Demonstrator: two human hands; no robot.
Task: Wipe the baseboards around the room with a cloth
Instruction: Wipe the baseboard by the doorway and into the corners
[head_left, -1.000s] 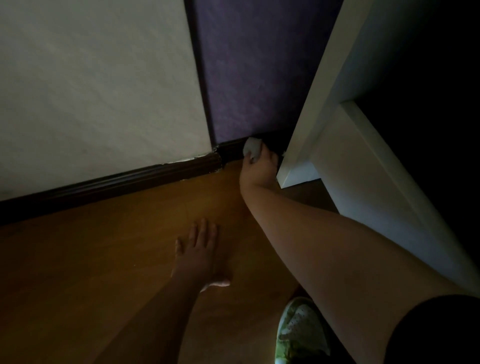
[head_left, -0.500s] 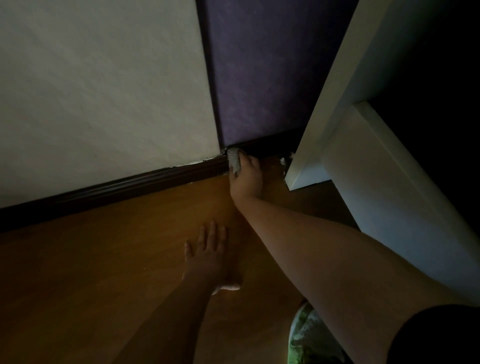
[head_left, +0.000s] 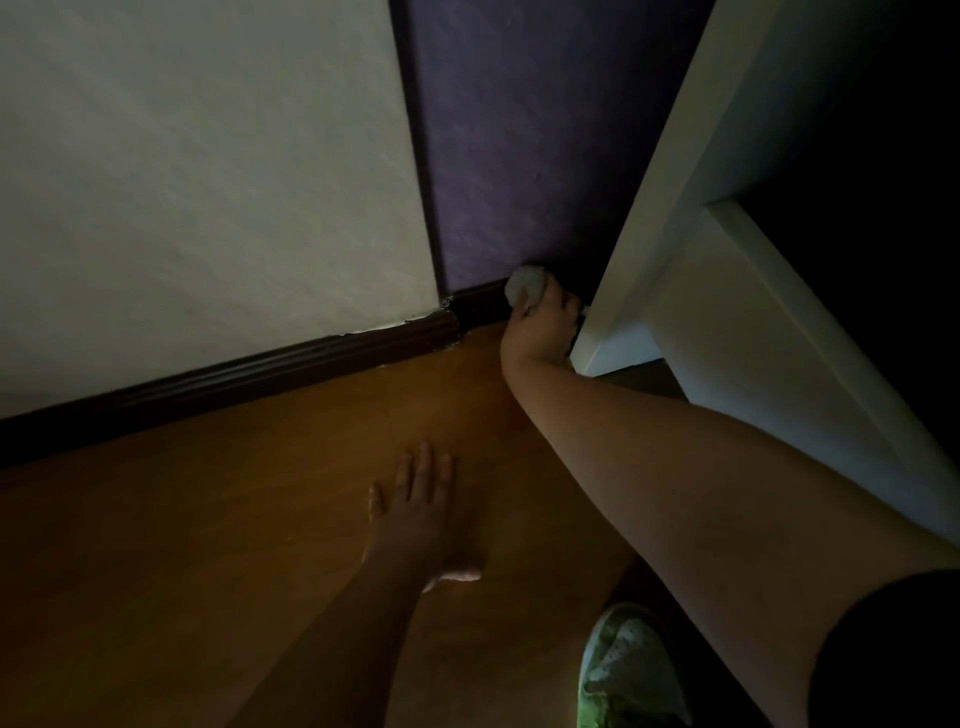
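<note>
Item: baseboard wiping, corner section, dim light.

Right hand (head_left: 540, 327): centre of the frame, slightly right; fingers curled round a bunched pale cloth (head_left: 524, 287), holding it against the dark baseboard (head_left: 480, 306) under the purple wall (head_left: 519, 130).

Cloth: pressed to the top of that short run of skirting, between the room corner and the white furniture leg (head_left: 644, 249) (probably a desk or shelf unit; its upper part is out of view).

Left hand (head_left: 423, 512): lower centre, fingers straight and spread, palm flat on the orange-brown wood floor (head_left: 208, 519), gripping nothing, apparently propping the body.

Long baseboard (head_left: 234, 376): runs from left edge to the corner, under the white wall (head_left: 182, 156); pale flecks show along its top edge near the corner joint.

Shoe (head_left: 628, 670): white, bottom right of the frame.

Handling notes (judgement): the strip behind the furniture leg is cramped and shadowed, so a fingertip-led fold of cloth would reach better than a ball. Press along the moulding's top ledge first, where dust settles, then down its face to the floor line. Work toward the corner so grit is not pushed under the leg. Keep the knuckles off the purple wall, and refold to a clean face before starting the long run.
</note>
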